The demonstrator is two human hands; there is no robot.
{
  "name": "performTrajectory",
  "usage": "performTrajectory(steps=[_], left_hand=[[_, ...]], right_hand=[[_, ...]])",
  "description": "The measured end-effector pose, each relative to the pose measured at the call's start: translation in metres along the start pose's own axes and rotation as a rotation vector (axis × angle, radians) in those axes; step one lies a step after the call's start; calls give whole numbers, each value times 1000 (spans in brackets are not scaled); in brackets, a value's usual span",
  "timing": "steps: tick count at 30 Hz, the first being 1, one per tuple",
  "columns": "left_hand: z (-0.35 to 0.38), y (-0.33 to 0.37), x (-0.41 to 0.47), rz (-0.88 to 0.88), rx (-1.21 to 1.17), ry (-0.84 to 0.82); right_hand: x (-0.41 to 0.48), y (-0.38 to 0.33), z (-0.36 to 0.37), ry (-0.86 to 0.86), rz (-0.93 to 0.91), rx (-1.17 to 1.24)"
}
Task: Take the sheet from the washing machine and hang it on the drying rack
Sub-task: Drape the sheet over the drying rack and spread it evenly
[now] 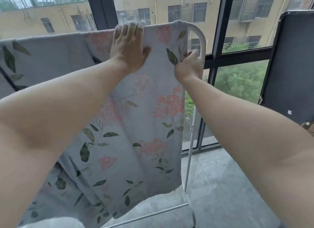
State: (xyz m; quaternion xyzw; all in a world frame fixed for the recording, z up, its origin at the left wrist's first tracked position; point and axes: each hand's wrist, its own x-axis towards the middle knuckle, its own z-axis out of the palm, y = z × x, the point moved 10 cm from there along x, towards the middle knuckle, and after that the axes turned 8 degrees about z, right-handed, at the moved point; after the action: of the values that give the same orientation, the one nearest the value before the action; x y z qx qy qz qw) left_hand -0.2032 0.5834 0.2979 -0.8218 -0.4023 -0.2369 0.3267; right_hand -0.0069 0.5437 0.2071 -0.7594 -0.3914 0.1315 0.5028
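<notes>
Already draped over the rack's (199, 34) top bar, the soft, limp sheet (149, 119) hangs down, left hand (128, 47) pressing flat on it, right hand (189, 64) pinching its side edge, probably the surest hold.

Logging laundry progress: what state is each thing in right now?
Grey floral fabric sheet: draped over the top rail, hanging down.
White metal drying rack: upright, bearing the sheet.
Left hand: flat, pressing the sheet at the rail.
Right hand: pinching the sheet's side edge.
</notes>
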Motion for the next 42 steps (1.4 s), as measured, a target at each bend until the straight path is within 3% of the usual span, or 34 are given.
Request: performTrajectory(steps=[2, 5, 13, 16, 18, 21, 24, 28, 35, 42], left_hand=[[-4, 1, -19, 9, 18, 46], [-5, -7, -45, 6, 47, 53], [-46, -109, -93, -291, 13, 53], [-57, -161, -121, -424, 15, 32], [-58, -200, -145, -497, 11, -13], [-53, -241, -168, -467, 7, -122], [-56, -262, -173, -391, 21, -154], [-41, -269, -172, -441, -50, -197], [-46, -278, -183, -479, -33, -66], [-48, -283, -184, -542, -37, -101]], right_hand=[[-9, 2, 4, 93, -11, -67], [-28, -14, 22, 91, -142, -2], [-118, -164, 55, 132, -826, -53], [-150, -213, 82, 92, -951, -132], [-164, -236, 107, 29, -942, -170], [-164, -251, 140, -36, -844, -241], [-151, -247, 156, -39, -736, -312], [-135, -241, 156, -30, -702, -414], [-112, -234, 139, -92, -754, -455], [-85, -216, 112, -71, -762, -512]])
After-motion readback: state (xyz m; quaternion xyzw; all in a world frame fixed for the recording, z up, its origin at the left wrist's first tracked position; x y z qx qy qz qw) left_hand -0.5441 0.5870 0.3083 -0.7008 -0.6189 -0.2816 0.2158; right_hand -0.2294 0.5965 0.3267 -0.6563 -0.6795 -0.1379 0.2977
